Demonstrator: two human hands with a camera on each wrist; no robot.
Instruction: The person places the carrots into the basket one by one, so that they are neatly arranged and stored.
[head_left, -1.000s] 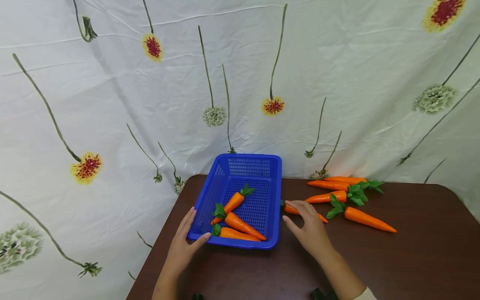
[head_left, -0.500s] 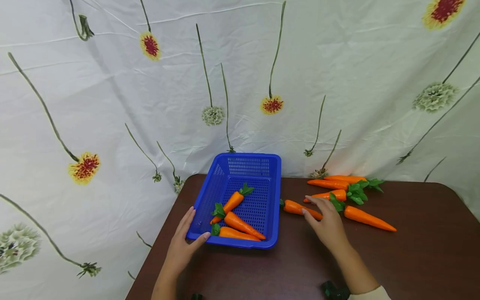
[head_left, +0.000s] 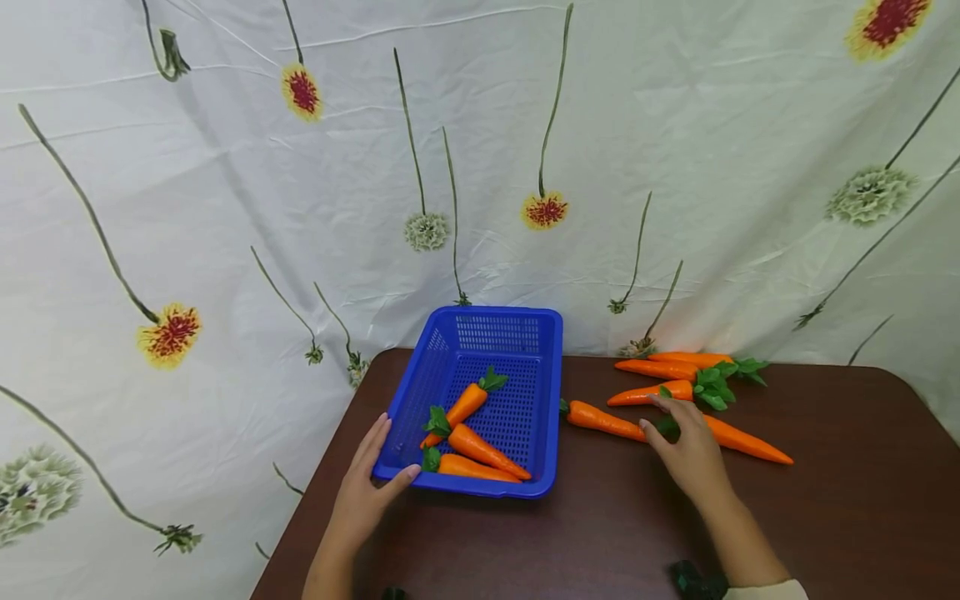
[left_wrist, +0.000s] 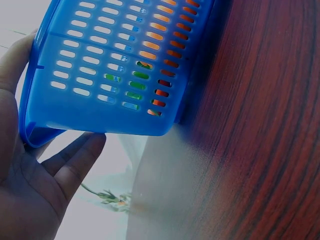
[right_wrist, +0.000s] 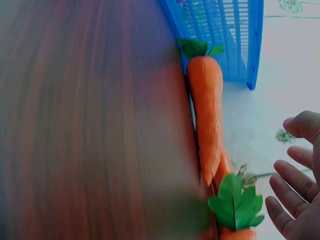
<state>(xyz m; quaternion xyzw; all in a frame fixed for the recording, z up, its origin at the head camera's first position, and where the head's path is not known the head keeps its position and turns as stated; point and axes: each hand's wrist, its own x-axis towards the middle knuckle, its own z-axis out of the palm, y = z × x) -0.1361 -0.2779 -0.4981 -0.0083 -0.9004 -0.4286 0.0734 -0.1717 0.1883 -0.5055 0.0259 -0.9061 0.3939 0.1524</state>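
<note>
Three orange carrots [head_left: 487, 451] with green leaves lie in the near half of a blue plastic basket [head_left: 558, 400]. My left hand [head_left: 363, 493] touches the basket's near left corner, with straight fingers along the side and the thumb at the front rim; the left wrist view shows this hand [left_wrist: 35, 185] against the basket wall. Relaxed and holding nothing, my right hand [head_left: 692, 450] hovers over the leafy end of a carrot [head_left: 746, 440], partly covering it. To that hand's left, another carrot [head_left: 603, 420] points its leaves at the basket's right side.
More carrots [head_left: 651, 393] lie toward the back of the dark brown table [head_left: 585, 533]. Right behind the table hangs a white cloth [head_left: 495, 275] printed with flowers. Dark objects [head_left: 693, 579] show at the lower edge, near the right forearm.
My right hand has moved rightward, from over the carrot beside the basket to the leaves of the carrot farther right. That first carrot is now uncovered. The left hand and basket stay put.
</note>
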